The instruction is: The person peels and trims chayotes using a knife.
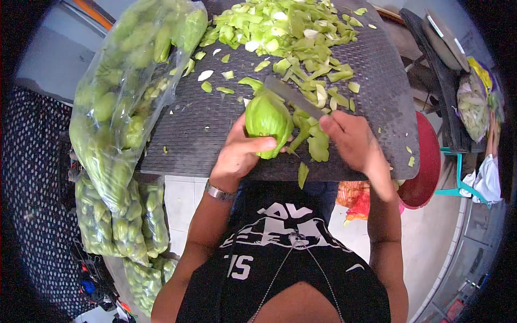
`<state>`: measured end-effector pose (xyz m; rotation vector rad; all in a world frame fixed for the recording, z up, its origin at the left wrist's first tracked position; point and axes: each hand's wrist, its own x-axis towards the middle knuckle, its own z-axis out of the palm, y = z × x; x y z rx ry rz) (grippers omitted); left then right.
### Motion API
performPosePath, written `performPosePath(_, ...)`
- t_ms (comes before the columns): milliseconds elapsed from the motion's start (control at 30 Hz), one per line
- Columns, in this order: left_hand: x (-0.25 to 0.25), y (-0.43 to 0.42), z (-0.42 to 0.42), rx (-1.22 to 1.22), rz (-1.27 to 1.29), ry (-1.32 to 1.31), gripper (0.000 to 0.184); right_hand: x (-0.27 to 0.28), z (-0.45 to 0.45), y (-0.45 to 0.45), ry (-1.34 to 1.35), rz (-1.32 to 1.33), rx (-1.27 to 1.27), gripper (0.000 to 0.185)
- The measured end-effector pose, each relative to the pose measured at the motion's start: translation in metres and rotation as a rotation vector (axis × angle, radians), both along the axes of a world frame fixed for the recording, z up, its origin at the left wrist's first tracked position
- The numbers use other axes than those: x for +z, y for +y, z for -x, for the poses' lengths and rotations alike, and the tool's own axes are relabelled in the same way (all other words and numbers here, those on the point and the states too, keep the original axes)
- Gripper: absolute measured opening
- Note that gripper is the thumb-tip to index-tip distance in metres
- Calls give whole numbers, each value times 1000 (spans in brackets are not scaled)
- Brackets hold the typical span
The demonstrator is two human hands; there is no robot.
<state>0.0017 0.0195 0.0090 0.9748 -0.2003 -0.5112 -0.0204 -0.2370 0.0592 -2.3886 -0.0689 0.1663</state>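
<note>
My left hand (242, 148) is wrapped round a green chayote (267, 123), thumb across its lower end, above the near edge of the table. A strip of peel hangs loose at the chayote's upper end. In my right hand (353, 141) is a knife (293, 97), its blade pointing up and left, with the tip close to the top of the chayote. The handle is mostly hidden by my fingers. Pale green peelings (318, 144) lie between the chayote and my right hand.
A dark woven-look table (188, 153) carries a large heap of peelings (280, 27) at the far side. A clear bag of chayotes (116, 107) lies along the left edge. More filled bags (129, 220) sit below left. A red tub (423, 167) stands below right, beside a teal stool (458, 177).
</note>
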Motion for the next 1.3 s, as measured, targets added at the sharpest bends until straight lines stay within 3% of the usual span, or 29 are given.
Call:
performPosePath(133, -14, 2, 1, 181, -330, -368, 68, 22, 14, 20, -130, 67, 239, 69)
performPosePath(200, -11, -6, -5, 159, -107, -67, 66, 23, 17, 28, -201, 139, 289, 73)
performPosePath(267, -7, -5, -5, 199, -584, -536, 65, 26, 15, 32, -222, 173, 332, 73)
performPosePath(367, -18, -7, -6, 204, -384, -180, 73, 28, 10, 29, -206, 157, 372, 73)
performPosePath(433, -5, -9, -3, 214, -477, -292, 77, 23, 3, 22, -173, 120, 348, 72)
performPosePath(500, 13, -7, 9, 250, -822, -828, 80, 15, -4, 16, -121, 98, 340, 70)
performPosePath(600, 4, -8, 9, 326, -953, -869, 78, -6, -18, 2, -29, 97, 312, 70)
performPosePath(667, 17, -9, 17, 255, -785, -681, 79, -28, -31, -11, 28, 98, 233, 70)
performPosePath(700, 25, -6, 22, 213, -706, -587, 79, -21, -38, -16, 186, 160, 122, 71)
performPosePath(733, 27, -8, 25, 214, -701, -601, 83, -27, -48, -26, 226, 363, 165, 61)
performPosePath(800, 17, -6, 21, 233, -616, -518, 83, -25, -47, -37, 127, 366, 255, 49)
performPosePath(900, 4, -3, 11, 116, -131, -61, 74, -27, -48, -48, -29, 365, 323, 42)
performPosePath(1033, -3, 9, 12, 67, 94, 99, 92, -38, -39, -53, -186, 151, 266, 42)
performPosePath(1133, -36, 13, -9, -122, 608, -58, 94, -24, -25, -34, -68, 73, 147, 45)
performPosePath(1200, -41, 19, -9, -52, 566, 75, 101, -3, -24, -16, 199, 23, 24, 49)
performPosePath(1300, -1, 16, -3, -14, 521, 224, 101, -3, -16, -8, 204, -109, -10, 54)
